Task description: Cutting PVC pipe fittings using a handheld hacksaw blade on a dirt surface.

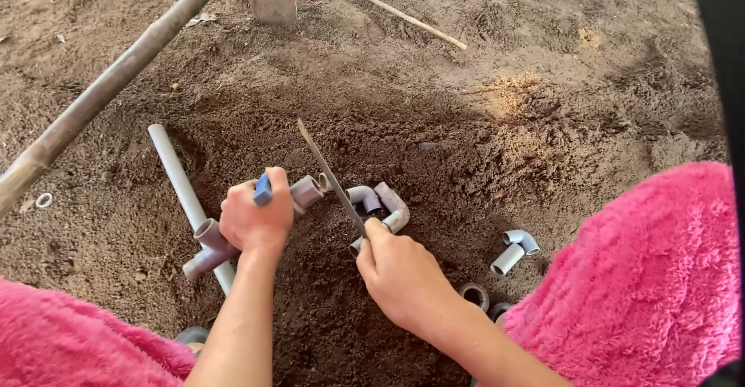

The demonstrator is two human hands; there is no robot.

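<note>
My left hand [254, 218] grips a grey plastic pipe assembly [305, 191] that has a blue valve handle [263, 189] sticking up between the fingers. A grey tee fitting [208, 246] shows below the hand, next to a long pale pipe [177, 171] lying on the soil. My right hand [401, 272] is closed on the grip of a thin hacksaw blade [324, 168], whose edge rests across the pipe end right of the left hand. Two grey elbow fittings [386, 202] lie just past the blade.
Loose brown soil [434, 115] covers the ground. A short pipe piece with an elbow [514, 250] and round fittings [475, 295] lie at the right. A bamboo pole [116, 81] crosses the upper left and a thin stick [388, 8] the top. Pink fuzzy fabric [652, 278] covers my knees.
</note>
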